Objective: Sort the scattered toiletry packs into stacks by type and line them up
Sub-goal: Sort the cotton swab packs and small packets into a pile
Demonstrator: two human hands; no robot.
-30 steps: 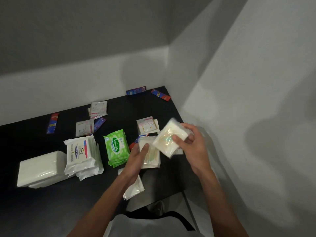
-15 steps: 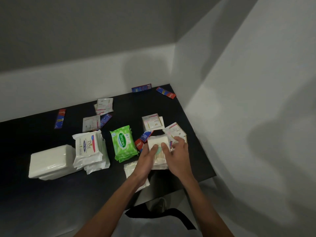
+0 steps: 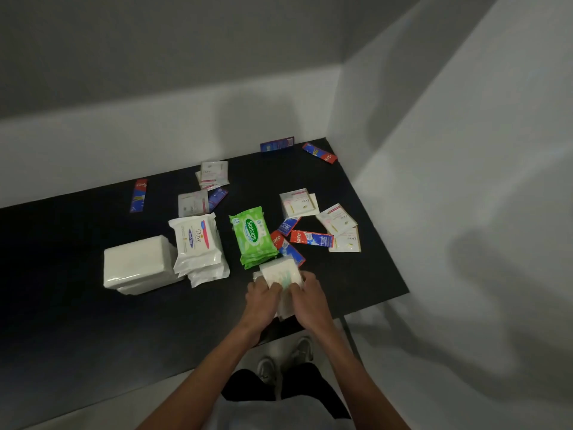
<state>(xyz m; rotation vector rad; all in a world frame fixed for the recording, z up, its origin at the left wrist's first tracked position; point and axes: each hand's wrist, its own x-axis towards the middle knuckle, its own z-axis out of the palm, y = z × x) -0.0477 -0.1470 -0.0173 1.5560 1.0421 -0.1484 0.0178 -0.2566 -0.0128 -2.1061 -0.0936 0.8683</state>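
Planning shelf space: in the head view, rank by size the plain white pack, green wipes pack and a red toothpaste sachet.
1. plain white pack
2. green wipes pack
3. red toothpaste sachet
Distances look similar.

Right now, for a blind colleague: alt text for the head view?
The left hand and right hand grip a stack of clear packs near the black table's front edge, beside stacked green Sanicare wipes; sachets lie scattered behind.
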